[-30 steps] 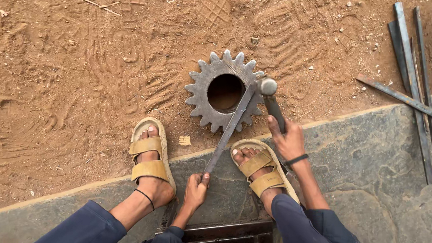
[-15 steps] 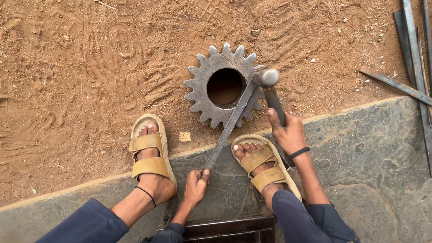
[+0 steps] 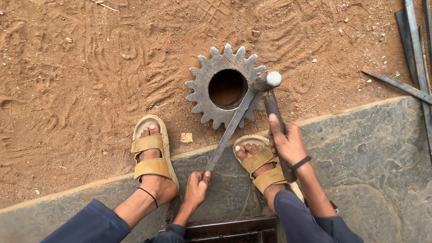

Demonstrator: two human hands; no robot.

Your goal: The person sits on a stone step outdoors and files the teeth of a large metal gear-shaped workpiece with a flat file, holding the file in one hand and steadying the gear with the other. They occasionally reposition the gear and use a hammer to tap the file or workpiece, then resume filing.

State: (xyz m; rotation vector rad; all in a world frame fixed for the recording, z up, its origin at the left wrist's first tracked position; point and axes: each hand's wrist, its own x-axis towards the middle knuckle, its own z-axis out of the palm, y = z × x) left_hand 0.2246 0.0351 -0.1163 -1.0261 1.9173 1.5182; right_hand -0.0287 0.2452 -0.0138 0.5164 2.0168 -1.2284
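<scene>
Hammer (image 3: 269, 90) in the gripping right hand (image 3: 284, 143) meets the bar (image 3: 230, 129), which slants from the clenched left hand (image 3: 197, 188) up to the gear (image 3: 227, 86).

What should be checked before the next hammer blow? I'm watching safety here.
1. Left hand grips the flat metal bar at its near end: ok.
2. Bar's far end lies on the gear: ok.
3. Right hand grips the hammer handle: ok.
4. Hammer head at the bar's tip: ok.
5. Toes in open sandals close under the bar: not ok.
6. Gear seated firmly in the sand: cannot tell.
</scene>
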